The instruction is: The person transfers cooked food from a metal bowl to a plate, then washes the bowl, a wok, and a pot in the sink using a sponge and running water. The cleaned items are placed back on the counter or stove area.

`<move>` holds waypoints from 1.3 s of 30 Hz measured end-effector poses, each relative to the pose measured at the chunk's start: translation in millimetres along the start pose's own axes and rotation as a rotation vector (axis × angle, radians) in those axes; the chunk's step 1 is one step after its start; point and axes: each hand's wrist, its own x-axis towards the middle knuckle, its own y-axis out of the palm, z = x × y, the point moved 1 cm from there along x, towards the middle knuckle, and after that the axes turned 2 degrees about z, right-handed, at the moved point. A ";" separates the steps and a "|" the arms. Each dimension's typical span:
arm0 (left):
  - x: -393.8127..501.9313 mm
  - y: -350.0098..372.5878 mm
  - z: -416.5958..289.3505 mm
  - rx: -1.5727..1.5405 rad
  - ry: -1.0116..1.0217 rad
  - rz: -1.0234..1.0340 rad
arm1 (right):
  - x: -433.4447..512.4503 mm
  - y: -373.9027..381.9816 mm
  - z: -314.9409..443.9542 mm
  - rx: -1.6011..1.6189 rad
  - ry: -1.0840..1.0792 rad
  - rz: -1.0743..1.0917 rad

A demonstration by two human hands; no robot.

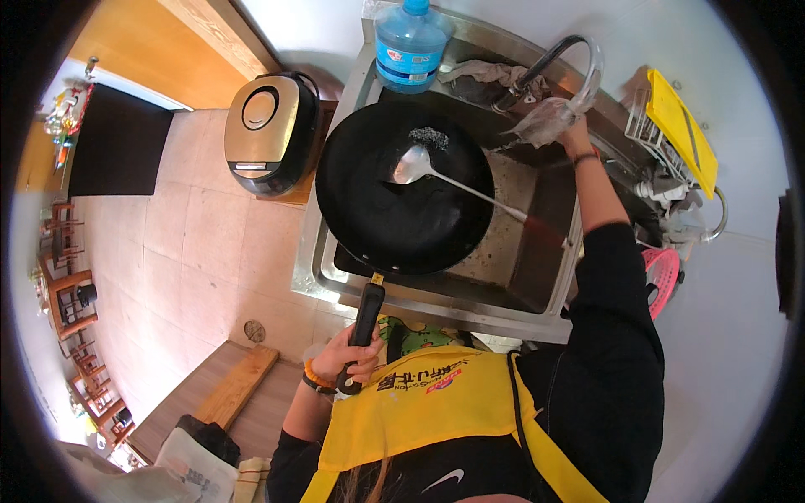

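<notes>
My left hand [352, 355] is closed around the black handle of a wok [434, 232], which is tilted over the stainless steel sink [503, 258]. A metal spatula [413, 165] lies across the wok, its head inside and its handle reaching past the rim. A small patch of pale bubbles or drops shows on the wok's dark inner surface. My right hand [573, 135] is at the faucet [534, 69], beside clear plastic wrapped about the spout; the fingers are partly hidden, so its grip cannot be told.
A blue water jug [412, 50] stands on the sink's far rim near a grey cloth [487, 72]. A rice cooker [267, 138] sits left of the sink. To the right are a wire rack [654, 132], a yellow board [682, 129] and a pink plastic basket [663, 276].
</notes>
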 end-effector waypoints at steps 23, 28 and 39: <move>-10.3 82.6 -86.1 0.791 -0.477 -0.402 | -428.8 165.9 -119.5 -0.088 0.608 -0.043; -9.4 127.5 -80.2 1.237 -0.514 -0.508 | -435.0 195.6 -146.8 0.199 0.512 -0.003; -32.8 148.4 -33.7 1.466 -0.457 -0.506 | -478.4 245.8 -205.4 0.619 0.259 0.092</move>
